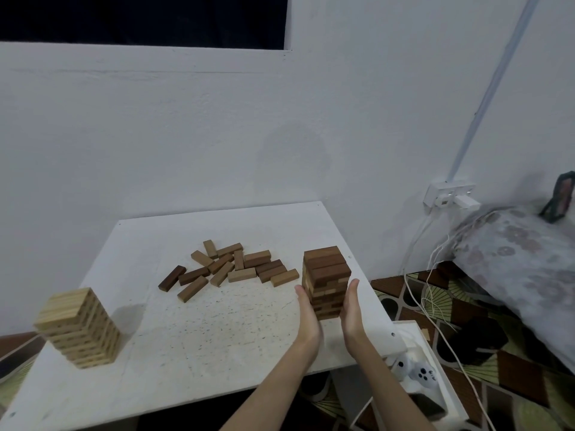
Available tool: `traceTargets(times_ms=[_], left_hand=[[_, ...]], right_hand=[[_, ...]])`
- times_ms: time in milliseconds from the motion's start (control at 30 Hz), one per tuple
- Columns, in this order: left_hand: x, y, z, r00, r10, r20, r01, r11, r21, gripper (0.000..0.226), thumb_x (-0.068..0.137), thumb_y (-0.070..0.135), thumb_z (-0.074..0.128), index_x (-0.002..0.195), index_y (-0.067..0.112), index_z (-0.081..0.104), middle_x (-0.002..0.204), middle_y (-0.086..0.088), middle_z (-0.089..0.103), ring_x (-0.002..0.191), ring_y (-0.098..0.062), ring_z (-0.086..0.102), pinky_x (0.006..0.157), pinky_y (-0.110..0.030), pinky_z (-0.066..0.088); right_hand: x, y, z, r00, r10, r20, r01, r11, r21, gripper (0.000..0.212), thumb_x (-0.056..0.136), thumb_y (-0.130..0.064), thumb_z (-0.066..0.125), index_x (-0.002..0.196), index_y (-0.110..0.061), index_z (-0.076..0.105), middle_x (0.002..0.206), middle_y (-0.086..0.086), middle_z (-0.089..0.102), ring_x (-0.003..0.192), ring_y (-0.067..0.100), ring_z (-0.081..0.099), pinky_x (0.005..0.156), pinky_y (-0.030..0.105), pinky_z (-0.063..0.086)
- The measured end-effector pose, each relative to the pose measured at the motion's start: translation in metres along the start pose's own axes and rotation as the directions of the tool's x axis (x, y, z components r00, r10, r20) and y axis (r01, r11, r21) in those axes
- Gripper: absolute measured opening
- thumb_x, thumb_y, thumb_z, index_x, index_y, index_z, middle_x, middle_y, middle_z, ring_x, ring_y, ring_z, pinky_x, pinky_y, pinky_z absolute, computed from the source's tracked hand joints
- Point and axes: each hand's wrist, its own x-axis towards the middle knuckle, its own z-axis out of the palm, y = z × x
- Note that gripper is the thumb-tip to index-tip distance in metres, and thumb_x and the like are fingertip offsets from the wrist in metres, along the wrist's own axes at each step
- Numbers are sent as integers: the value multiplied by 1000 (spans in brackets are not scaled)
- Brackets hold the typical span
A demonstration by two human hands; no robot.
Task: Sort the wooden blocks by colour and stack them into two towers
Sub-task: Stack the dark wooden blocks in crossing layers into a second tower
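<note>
The dark tower (326,281) stands near the desk's (217,337) right edge, between both hands. The left hand (308,312) and right hand (351,309), fingers straight, press flat against its sides. The pale tower (79,328) stands far left; loose blocks (230,269) lie between.

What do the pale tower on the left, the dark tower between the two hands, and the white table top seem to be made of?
Pale tower: light unpainted wood, matt, grain lines visible on the blocks.
Dark tower: brown wood, likely stained or naturally darker, with a few lighter blocks showing in its sides.
White table top: probably painted board; the matt surface is scuffed and speckled.
</note>
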Motion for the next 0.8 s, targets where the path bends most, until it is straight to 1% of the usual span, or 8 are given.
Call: traceTargets(times_ms=[133,200,267,300,400,467,567,800], left_hand=[[0,0,-1,1000,-11,2,11,999,33,73,98,51,3,119,14,63,116,-2,65,120,-16,53,105,-26,37],[-6,8,-3,999,13,31,-15,998,55,83,86,75,11,113,17,65,117,-3,66,116,-13,56,108,-32,39],[-10,18,-8,997,20,70,-27,994,103,90,78,84,15,124,18,57,132,4,54,119,-4,51,109,-31,33],[-11,24,-12,998,24,62,-32,991,127,79,89,71,10,137,18,43,139,11,39,127,-4,41,112,-30,25],[-4,39,-31,1000,20,10,-21,989,149,57,101,45,8,150,17,17,154,5,19,144,-16,16,115,-31,12],[9,44,-46,996,75,-43,-66,979,193,53,102,44,16,144,17,32,150,1,33,141,-17,25,114,-32,18],[18,61,-61,981,187,-56,-168,954,247,36,102,34,33,125,15,52,128,2,54,126,-16,45,109,-32,32],[16,68,-116,930,355,-97,-280,853,440,25,98,16,46,122,11,53,119,3,54,114,-11,49,95,-22,35]], right_hand=[[-2,-3,-2,1000,-8,2,9,998,-67,57,100,-48,9,92,-29,63,96,-10,66,92,-1,59,87,18,44],[-6,-10,-3,999,-36,3,36,994,-102,65,94,-61,9,103,-25,64,106,-6,68,99,1,60,82,13,45],[-11,-20,-6,997,-71,-32,68,992,-107,93,78,-84,18,126,-15,58,129,4,60,120,12,54,102,24,40],[-13,-27,-8,995,-87,-54,81,991,-103,99,76,-85,22,135,-11,51,138,6,53,129,15,47,111,32,33],[-13,-52,-9,968,-208,-143,189,973,-131,69,91,-57,30,138,-8,46,143,7,47,131,18,43,114,36,28],[-12,-70,-6,945,-281,-166,249,950,-188,46,98,-41,41,131,-12,53,135,3,54,124,15,48,108,30,34],[-19,-98,7,888,-437,-141,389,880,-273,32,99,-25,48,128,-15,57,128,-5,58,119,7,51,96,15,37],[-46,-95,77,859,-508,57,501,814,-295,21,98,-13,50,112,-17,65,111,-14,64,99,-16,55,83,2,41]])
